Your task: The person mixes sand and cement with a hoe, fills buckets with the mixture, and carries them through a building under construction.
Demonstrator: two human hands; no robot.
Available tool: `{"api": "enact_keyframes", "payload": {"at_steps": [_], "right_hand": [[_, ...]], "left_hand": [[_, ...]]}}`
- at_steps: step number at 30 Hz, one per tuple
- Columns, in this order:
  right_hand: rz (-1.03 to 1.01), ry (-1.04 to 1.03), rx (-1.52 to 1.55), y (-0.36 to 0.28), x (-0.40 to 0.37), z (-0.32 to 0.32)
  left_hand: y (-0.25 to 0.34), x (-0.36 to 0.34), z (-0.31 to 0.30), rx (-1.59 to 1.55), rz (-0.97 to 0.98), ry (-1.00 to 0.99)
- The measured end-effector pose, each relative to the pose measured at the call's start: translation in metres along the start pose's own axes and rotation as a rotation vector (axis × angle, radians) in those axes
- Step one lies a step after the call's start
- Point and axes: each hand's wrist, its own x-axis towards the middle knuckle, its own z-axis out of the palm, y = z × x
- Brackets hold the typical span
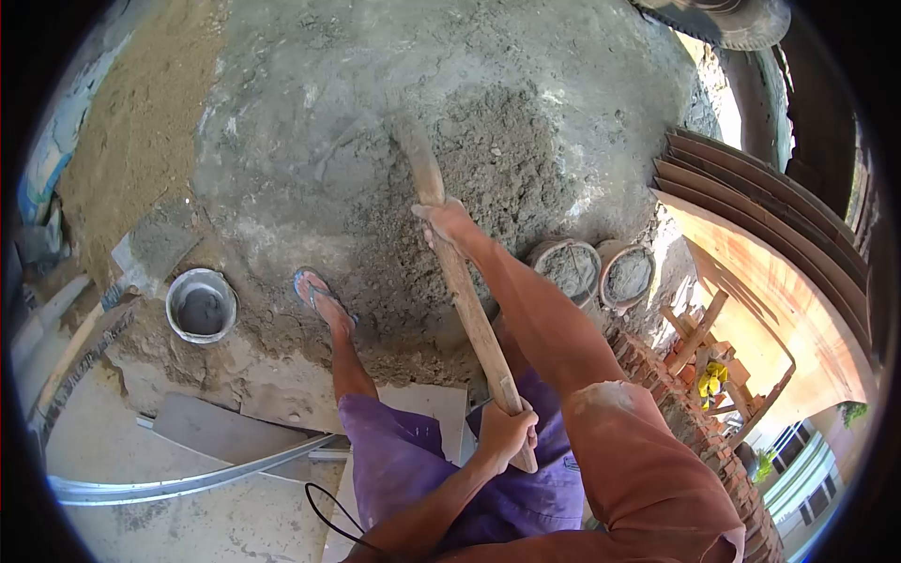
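My right hand (446, 222) is wrapped round the upper part of a long wooden tool handle (471, 310). Lower down, near my purple shorts, my left hand (508, 433) grips the same handle close to its butt end. The handle slants up and left into a heap of wet grey mortar (502, 155). Its far end is smeared with mortar, so the head cannot be made out. My sandalled foot (324, 298) stands at the mortar's near edge, left of the handle.
A bucket (202, 306) stands left of my foot, beside a shovel (161, 246). Two mortar-filled buckets (568, 269) (627, 274) stand to the right. Stacked sheets (760, 197) and a brick wall (690, 427) lie beyond. Metal channels (197, 483) lie at lower left; a tyre (741, 23) shows at top right.
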Motion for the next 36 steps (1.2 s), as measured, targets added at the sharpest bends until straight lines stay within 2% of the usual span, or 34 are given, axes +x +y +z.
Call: {"api": "enact_keyframes", "payload": {"at_steps": [5, 8, 10, 12, 13, 14, 16, 19, 21, 22, 23, 24, 26, 27, 29, 31, 32, 33, 34, 36], "right_hand": [[-0.059, 0.154, -0.068, 0.028, -0.105, -0.076], [-0.103, 0.231, 0.07, 0.001, -0.147, -0.102], [-0.148, 0.298, 0.189, 0.0, -0.134, -0.125], [-0.185, 0.337, 0.406, 0.001, -0.09, -0.15], [-0.198, 0.34, 0.565, 0.005, -0.062, -0.16], [-0.238, 0.32, 0.694, 0.008, -0.03, -0.166], [-0.247, 0.277, 0.907, 0.016, 0.016, -0.162], [-0.179, 0.273, 1.07, 0.053, 0.026, -0.132], [-0.085, 0.277, 1.024, 0.087, -0.014, -0.106], [-0.067, 0.327, 0.904, 0.096, -0.038, -0.094], [-0.05, 0.376, 0.775, 0.101, -0.058, -0.09], [-0.055, 0.379, 0.776, 0.103, -0.077, -0.091], [-0.155, 0.439, 0.706, 0.096, -0.108, -0.096], [-0.154, 0.446, 0.703, 0.09, -0.117, -0.106], [-0.261, 0.661, 0.625, 0.078, -0.131, -0.132], [-0.25, 0.864, 0.47, 0.062, -0.124, -0.172], [-0.399, 1.123, 0.111, 0.106, -0.065, -0.218], [-0.284, 1.024, 0.35, 0.06, -0.082, -0.23], [-0.279, 1.036, 0.413, 0.052, -0.061, -0.257], [-0.205, 1.037, 0.381, 0.068, -0.001, -0.32]], "left_hand": [[-0.054, -0.079, 0.041, -0.072, -0.213, -0.274], [-0.06, -0.082, 0.032, 0.004, -0.235, -0.329], [-0.039, -0.063, 0.018, 0.249, -0.19, -0.351], [0.005, -0.031, 0.0, 0.589, -0.087, -0.201], [0.033, -0.015, -0.008, 0.966, 0.062, -0.027], [0.046, 0.005, -0.027, 1.373, 0.411, 0.167], [0.106, 0.023, -0.035, 1.672, 0.295, 0.346], [0.093, 0.028, -0.07, 1.79, 0.256, 0.34], [0.041, 0.003, -0.095, 1.763, 0.22, 0.292], [0.016, -0.017, -0.107, 1.683, 0.234, 0.252], [-0.001, -0.029, -0.109, 1.594, 0.25, 0.212], [-0.005, -0.041, -0.097, 1.597, 0.256, 0.207], [-0.001, -0.066, -0.075, 1.054, -0.183, 0.116], [0.0, -0.063, -0.074, 1.054, -0.186, 0.109], [0.006, -0.041, -0.087, 1.121, -0.249, -0.015], [0.022, 0.014, -0.097, 1.363, 0.047, -0.146], [0.045, 0.03, -0.073, 1.494, 0.219, -0.078], [0.065, 0.044, -0.047, 1.594, 0.423, 0.067], [0.092, 0.063, -0.03, 1.631, 0.372, 0.052], [0.137, 0.081, 0.003, 1.641, 0.452, -0.053]]}}
